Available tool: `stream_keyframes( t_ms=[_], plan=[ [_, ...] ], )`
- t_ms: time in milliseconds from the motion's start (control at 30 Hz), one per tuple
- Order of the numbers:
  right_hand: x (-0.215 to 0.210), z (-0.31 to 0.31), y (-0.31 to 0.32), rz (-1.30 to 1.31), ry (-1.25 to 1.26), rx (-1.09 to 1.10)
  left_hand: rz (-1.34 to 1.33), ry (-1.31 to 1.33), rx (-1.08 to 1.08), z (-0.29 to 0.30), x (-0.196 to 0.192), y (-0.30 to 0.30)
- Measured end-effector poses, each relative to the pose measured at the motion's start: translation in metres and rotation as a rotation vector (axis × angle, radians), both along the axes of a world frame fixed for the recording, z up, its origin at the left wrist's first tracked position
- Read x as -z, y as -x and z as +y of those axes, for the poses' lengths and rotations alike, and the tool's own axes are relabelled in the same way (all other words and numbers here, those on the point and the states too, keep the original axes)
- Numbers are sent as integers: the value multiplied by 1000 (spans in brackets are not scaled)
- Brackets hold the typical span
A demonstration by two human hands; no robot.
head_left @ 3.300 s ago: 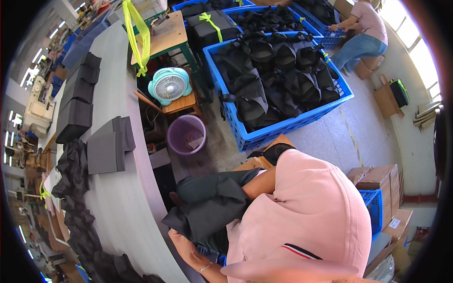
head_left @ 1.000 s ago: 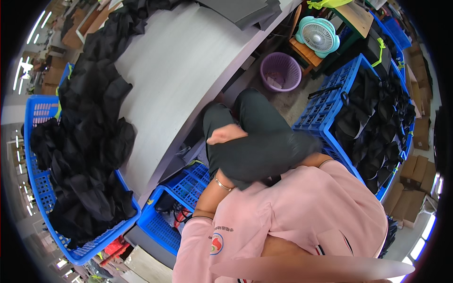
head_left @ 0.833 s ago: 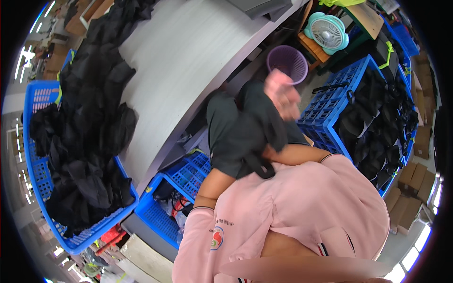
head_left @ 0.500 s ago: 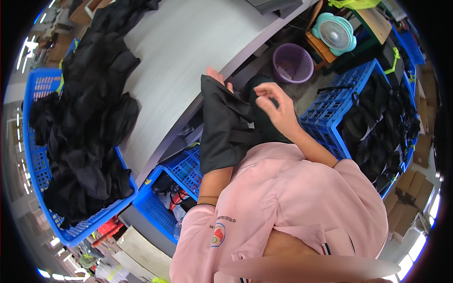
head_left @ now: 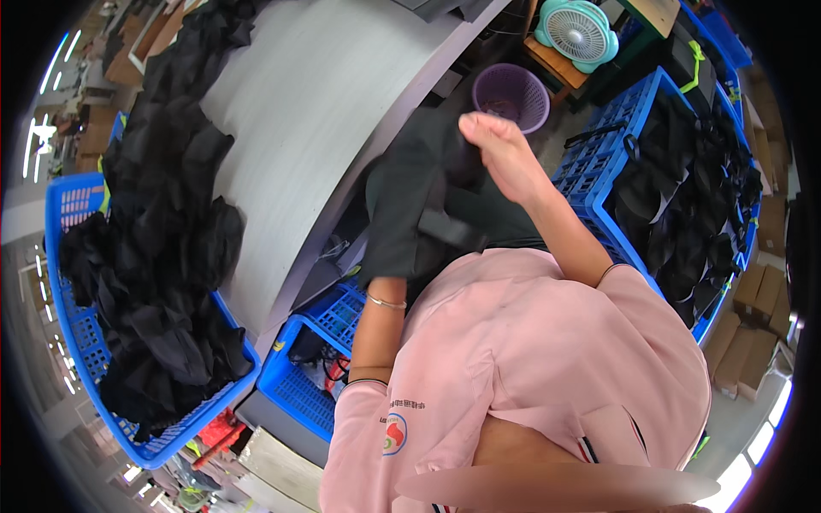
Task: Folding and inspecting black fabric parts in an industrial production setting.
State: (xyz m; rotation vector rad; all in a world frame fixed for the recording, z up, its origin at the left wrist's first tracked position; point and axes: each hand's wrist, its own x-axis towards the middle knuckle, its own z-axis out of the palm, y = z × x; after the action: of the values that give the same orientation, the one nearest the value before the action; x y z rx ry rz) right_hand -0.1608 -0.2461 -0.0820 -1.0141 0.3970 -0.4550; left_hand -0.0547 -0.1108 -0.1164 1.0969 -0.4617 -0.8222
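A black cloth piece (head_left: 398, 214), shaped like a sleeve or pouch, hangs over my left forearm (head_left: 380, 329) in front of my body. It covers my left hand and wrist, so those fingers are hidden. A bracelet shows just below its lower opening. My right hand (head_left: 505, 158) is raised at the cloth's far right edge. Its fingers and thumb are pressed together there, seemingly pinching the black fabric, though the contact is small and dark. Beneath lie my dark trousers (head_left: 500, 214), close in tone to the cloth.
A pale table (head_left: 299, 111) reaches away ahead on the left. Black cloth pieces (head_left: 162, 256) spill off it into a blue basket (head_left: 73, 329). At right stands a blue crate (head_left: 590, 184) of black pieces. A purple basket (head_left: 534, 107) and a turquoise fan (head_left: 581, 34) stand ahead.
My left fingers, showing past the cloth's far end before, are now covered by it. The cloth reaches further away from me. My right hand went from loosely spread to closed beside its edge.
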Motion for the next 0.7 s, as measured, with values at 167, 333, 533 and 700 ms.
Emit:
stream_keyframes(
  t_ms=[167, 333, 533, 700],
  plan=[
    [-3, -18, 6, 75, 111, 184, -166, 59, 141, 6, 5, 2],
    [-13, 13, 37, 183, 1239, 402, -761, -111, 183, 1, -2, 1],
    [9, 12, 34, 326, 1586, 495, -794, 19, 366, 47, 10, 35],
    [26, 9, 38, 259, 1591, 585, -496, 75, 551, 89, 18, 34]
  ],
)
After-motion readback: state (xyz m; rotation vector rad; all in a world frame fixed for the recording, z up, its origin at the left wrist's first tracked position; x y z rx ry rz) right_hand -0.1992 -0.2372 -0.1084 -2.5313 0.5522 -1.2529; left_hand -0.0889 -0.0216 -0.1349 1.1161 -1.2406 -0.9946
